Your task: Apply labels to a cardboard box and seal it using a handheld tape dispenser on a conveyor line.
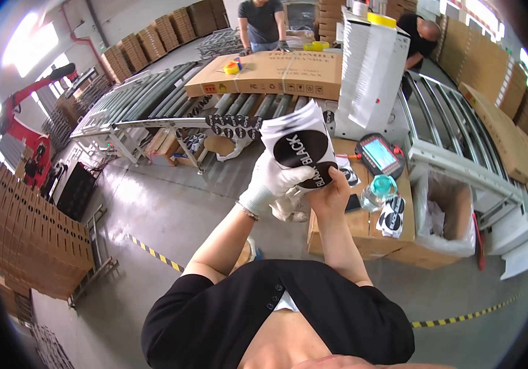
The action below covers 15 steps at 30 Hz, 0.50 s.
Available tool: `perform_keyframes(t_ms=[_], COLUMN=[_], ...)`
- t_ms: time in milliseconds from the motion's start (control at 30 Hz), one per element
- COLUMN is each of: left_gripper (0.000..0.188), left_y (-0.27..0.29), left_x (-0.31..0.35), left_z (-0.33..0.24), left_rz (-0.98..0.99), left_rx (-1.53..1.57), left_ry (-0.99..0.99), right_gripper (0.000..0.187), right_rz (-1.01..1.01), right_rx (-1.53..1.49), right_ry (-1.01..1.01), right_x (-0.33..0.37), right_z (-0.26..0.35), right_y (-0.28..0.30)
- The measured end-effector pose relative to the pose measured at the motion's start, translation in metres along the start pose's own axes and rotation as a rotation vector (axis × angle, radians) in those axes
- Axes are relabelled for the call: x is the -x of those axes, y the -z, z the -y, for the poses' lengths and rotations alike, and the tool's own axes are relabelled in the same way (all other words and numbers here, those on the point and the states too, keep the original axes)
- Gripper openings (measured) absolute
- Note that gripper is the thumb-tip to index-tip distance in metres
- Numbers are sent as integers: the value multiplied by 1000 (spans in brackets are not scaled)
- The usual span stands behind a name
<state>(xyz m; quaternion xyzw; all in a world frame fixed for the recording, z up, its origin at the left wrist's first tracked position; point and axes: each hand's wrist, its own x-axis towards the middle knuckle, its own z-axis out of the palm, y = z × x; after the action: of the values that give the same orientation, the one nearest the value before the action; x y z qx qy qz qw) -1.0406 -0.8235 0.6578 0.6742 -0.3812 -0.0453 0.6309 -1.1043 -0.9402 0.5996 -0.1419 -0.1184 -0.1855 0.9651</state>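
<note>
Holds a thick, slightly fanned stack of labels (304, 147) up in front of the chest, at the middle of the view, tilted, with big black discs on white backing turned upward. Has the left hand (270, 181), gloved in white knit, closed on the lower left of the stack, with the thumb laid across the front. Has the bare right hand (331, 195) bent round the lower right edge, with the thumb pressed to the front near the other one. Cannot tell the exact pose of the fingers behind. Shows also a loose white glove (289, 208) hanging just below the hands (cannot tell from which one).

Finds, to the right, a brown carton (379, 247) bearing a handheld control panel (381, 155) with a lit screen, a clear bottle (371, 200) with a turquoise lid, a dark flat object (352, 203) partly behind the right hand, and further labels (393, 216) near the bottle. Has next to that carton an open box (445, 209) lined with clear plastic.

Shows, ahead, a long flat package (264, 71) on a roller conveyor (153, 107), with yellow tape (232, 67) on top, beside a tall white machine (368, 74). Includes a co-worker (262, 24) behind the package, in a dark shirt, and another person (420, 37) beyond the machine.
</note>
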Motion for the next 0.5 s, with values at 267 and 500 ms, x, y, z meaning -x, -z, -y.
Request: perform_keyframes(t_ms=[267,500], left_gripper=[40,37], left_y=[57,168], left_x=[32,16], left_z=[-18,-48], left_rz=[-159,-155], left_rx=[434,-448], left_ry=[10,44], right_gripper=[46,50], right_rz=[-108,31], right_rx=[-53,97], right_ry=[-153,-29], right_x=[-12,-16], right_z=[-58,-120], right_y=[4,-21])
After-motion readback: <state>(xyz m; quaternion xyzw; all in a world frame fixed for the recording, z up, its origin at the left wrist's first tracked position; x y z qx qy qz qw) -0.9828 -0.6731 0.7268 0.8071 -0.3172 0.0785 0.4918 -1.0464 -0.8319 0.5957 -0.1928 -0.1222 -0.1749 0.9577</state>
